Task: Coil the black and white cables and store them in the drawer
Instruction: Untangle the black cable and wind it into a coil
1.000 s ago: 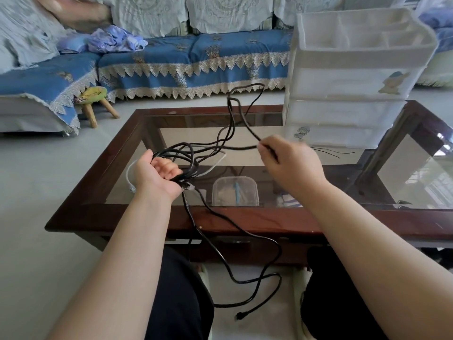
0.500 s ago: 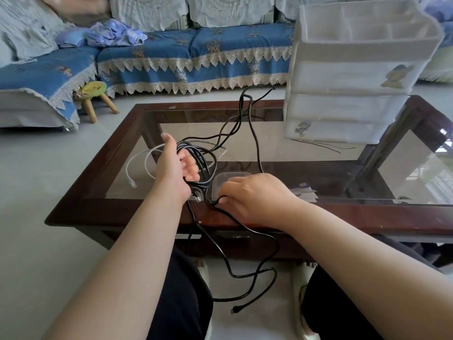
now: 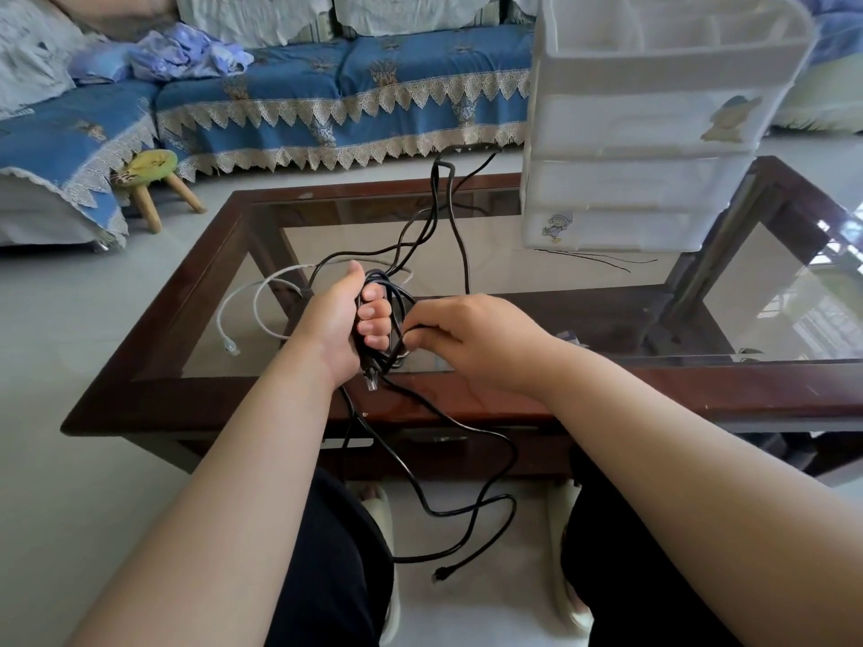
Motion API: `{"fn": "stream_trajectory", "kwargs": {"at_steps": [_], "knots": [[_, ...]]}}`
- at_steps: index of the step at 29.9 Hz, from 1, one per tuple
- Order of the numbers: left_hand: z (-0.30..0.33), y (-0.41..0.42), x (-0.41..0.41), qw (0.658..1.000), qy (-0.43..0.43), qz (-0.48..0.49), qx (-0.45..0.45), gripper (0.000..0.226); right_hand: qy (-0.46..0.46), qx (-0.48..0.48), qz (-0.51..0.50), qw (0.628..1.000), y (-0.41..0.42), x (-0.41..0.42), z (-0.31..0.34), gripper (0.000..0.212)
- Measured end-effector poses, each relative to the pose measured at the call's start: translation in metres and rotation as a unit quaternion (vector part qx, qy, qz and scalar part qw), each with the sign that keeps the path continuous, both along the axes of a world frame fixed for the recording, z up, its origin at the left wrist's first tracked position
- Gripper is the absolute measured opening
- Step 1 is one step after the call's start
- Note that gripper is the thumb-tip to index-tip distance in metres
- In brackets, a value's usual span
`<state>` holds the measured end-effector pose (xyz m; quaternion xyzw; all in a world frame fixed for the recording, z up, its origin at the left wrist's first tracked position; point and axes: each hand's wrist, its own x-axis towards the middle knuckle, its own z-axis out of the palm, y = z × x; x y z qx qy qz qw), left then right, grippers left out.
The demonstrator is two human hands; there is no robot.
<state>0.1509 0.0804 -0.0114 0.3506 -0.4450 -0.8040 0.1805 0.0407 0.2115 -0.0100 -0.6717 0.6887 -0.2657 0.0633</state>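
Observation:
My left hand (image 3: 348, 319) grips a bundle of loops of the black cable (image 3: 460, 235) above the table's near edge. One clear plug pokes out below the fist. My right hand (image 3: 471, 343) pinches a strand of the same cable right beside the bundle. Loose black cable rises toward the far table edge and also hangs down to the floor between my knees, ending in a plug. The white cable (image 3: 261, 296) lies in a loose curl on the glass, left of my left hand. The white plastic drawer unit (image 3: 654, 133) stands at the table's far right, drawers closed.
The glass-topped table has a dark wooden frame (image 3: 187, 291). A blue sofa (image 3: 327, 91) with lace trim runs along the back. A small green stool (image 3: 154, 179) stands on the floor at the left. Thin black wires (image 3: 602, 259) lie on the glass by the drawer unit.
My right hand pulled the black strand in from the right to the bundle, and my left hand turned upright and took in more loops. The far loop of cable shifted right.

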Motion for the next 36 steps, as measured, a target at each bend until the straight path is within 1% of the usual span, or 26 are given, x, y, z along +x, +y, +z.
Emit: {"fn": "stream_trajectory", "kwargs": {"at_steps": [2, 5, 9, 13, 15, 18, 20, 23, 26, 29, 31, 32, 33, 36], "knots": [[0.001, -0.003, 0.002, 1.000, 0.019, 0.007, 0.017, 0.053, -0.031, 0.008, -0.008, 0.999, 0.002, -0.005, 0.004, 0.018], [0.002, -0.001, 0.002, 1.000, 0.011, 0.008, -0.010, 0.052, -0.049, 0.017, -0.008, 0.999, 0.004, -0.006, 0.006, 0.018], [-0.005, 0.012, -0.005, 0.994, -0.042, -0.038, -0.095, 0.052, -0.034, 0.012, -0.022, 0.999, 0.003, -0.004, 0.005, 0.020], [-0.013, 0.026, -0.011, 0.977, -0.075, -0.065, -0.189, 0.049, -0.026, 0.010, -0.049, 0.998, 0.000, -0.007, 0.005, 0.021], [-0.013, 0.031, -0.011, 0.970, -0.082, -0.088, -0.210, 0.051, -0.024, 0.001, -0.074, 0.997, 0.000, -0.010, 0.005, 0.030], [-0.010, 0.037, -0.010, 0.972, -0.077, -0.108, -0.194, 0.056, -0.073, 0.009, -0.135, 0.988, -0.002, -0.018, 0.007, 0.045], [-0.007, 0.041, -0.009, 0.974, -0.082, -0.107, -0.181, 0.059, -0.119, 0.032, -0.147, 0.981, -0.005, -0.022, 0.006, 0.049], [-0.005, 0.045, -0.010, 0.970, -0.091, -0.120, -0.192, 0.063, -0.206, 0.045, -0.116, 0.971, -0.008, -0.026, 0.006, 0.046], [-0.002, 0.046, -0.011, 0.960, -0.100, -0.125, -0.232, 0.059, -0.280, 0.077, -0.068, 0.954, -0.001, -0.035, 0.015, 0.037], [-0.001, 0.048, -0.010, 0.954, -0.098, -0.149, -0.240, 0.063, -0.307, 0.132, -0.025, 0.942, 0.007, -0.046, 0.023, 0.034], [0.000, 0.049, -0.008, 0.955, -0.091, -0.162, -0.229, 0.065, -0.312, 0.158, 0.000, 0.937, 0.012, -0.053, 0.024, 0.043], [0.001, 0.048, -0.007, 0.958, -0.086, -0.167, -0.218, 0.065, -0.299, 0.164, 0.002, 0.940, 0.014, -0.057, 0.023, 0.049], [0.001, 0.048, -0.006, 0.961, -0.082, -0.172, -0.202, 0.065, -0.285, 0.167, -0.004, 0.944, 0.015, -0.060, 0.022, 0.051], [0.001, 0.043, -0.004, 0.975, -0.069, -0.181, -0.114, 0.066, -0.287, 0.147, -0.053, 0.945, 0.014, -0.059, 0.019, 0.042]]}}
